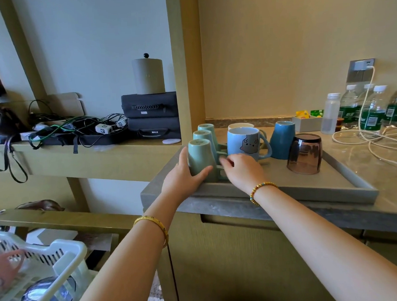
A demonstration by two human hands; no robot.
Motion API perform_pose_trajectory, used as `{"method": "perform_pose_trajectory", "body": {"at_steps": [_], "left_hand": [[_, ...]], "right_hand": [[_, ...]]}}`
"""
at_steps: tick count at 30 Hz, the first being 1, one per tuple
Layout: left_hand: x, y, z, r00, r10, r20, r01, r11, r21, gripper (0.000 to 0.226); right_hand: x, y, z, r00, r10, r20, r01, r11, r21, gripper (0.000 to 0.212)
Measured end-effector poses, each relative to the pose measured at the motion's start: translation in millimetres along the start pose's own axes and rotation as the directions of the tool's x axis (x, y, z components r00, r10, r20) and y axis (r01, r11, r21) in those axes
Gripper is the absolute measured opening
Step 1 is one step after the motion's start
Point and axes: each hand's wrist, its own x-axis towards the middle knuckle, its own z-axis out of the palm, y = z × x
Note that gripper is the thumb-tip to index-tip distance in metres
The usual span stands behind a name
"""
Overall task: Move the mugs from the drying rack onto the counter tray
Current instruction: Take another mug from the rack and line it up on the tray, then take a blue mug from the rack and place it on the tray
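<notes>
On the tray [309,186] stand three green mugs [201,159], all upside down in a row, one blue mug [245,143] with a cartoon face standing upright, one white mug [240,125] behind it, one plain blue cup [282,139] upside down, and one dark glass [304,154] upside down. That makes seven vessels on the tray. Four water bottles [375,113] and one frosted bottle [330,113] stand at the back of the surface [366,164]. Two black cases [151,117] are stacked on the shelf [89,156], with one canister [148,76] on top. Two hands [182,176] are in view.

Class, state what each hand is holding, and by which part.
Left hand grips the nearest upside-down green mug around its body; right hand fingers its handle.
</notes>
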Motion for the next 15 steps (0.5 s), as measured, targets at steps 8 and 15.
{"method": "perform_pose_trajectory", "body": {"at_steps": [8,15], "left_hand": [[-54.3,-46.1,-71.1,0.953,0.033,-0.301,-0.029,0.999,0.019,0.044],[-121.6,-152.7,-174.7,0.891,-0.247,-0.382,0.291,0.955,0.06,0.029]], "right_hand": [[-22.0,-81.3,19.6,0.801,-0.351,-0.485,0.371,0.927,-0.059,0.018],[-63.1,-231.2,140.4,0.801,-0.556,-0.223,0.591,0.793,0.148,0.014]]}}
